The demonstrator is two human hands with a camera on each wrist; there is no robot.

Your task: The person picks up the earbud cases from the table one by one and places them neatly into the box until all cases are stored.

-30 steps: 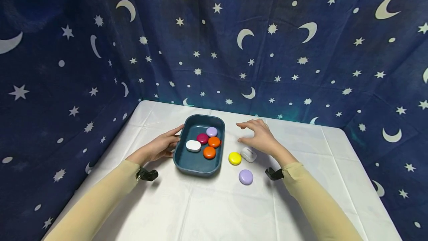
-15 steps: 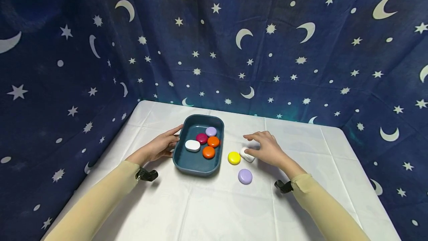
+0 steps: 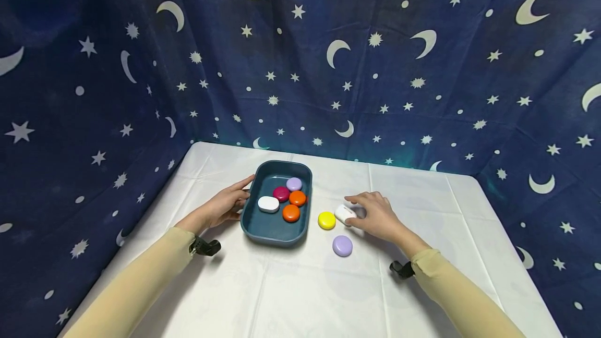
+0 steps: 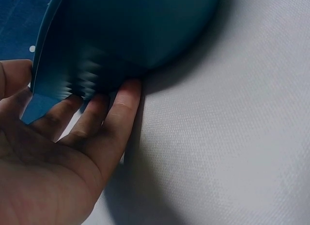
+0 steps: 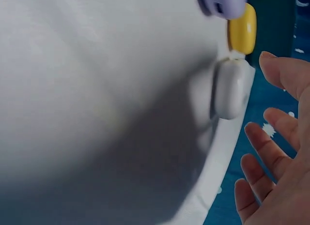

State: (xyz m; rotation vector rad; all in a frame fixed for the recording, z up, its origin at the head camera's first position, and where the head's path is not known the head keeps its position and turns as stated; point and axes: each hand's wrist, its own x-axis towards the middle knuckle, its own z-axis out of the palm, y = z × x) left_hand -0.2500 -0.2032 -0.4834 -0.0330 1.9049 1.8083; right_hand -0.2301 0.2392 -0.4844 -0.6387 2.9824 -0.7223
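The dark teal tray stands on the white-covered table. My left hand rests against its left side; the left wrist view shows the fingers touching the outer wall near the base. A small white rounded case, much like an earbud case, lies right of the tray. My right hand is spread beside it, thumb and fingers apart on either side; in the right wrist view a gap shows between them and the case. Next to it are a yellow round case and a lilac round case.
Inside the tray lie a white oval case, a dark red one, a lilac one and two orange ones. A dark blue curtain with moons and stars stands behind and beside the table.
My right hand has moved back and right from over the white case, then lowered beside it, its fingers now around it. The left hand stays against the tray.
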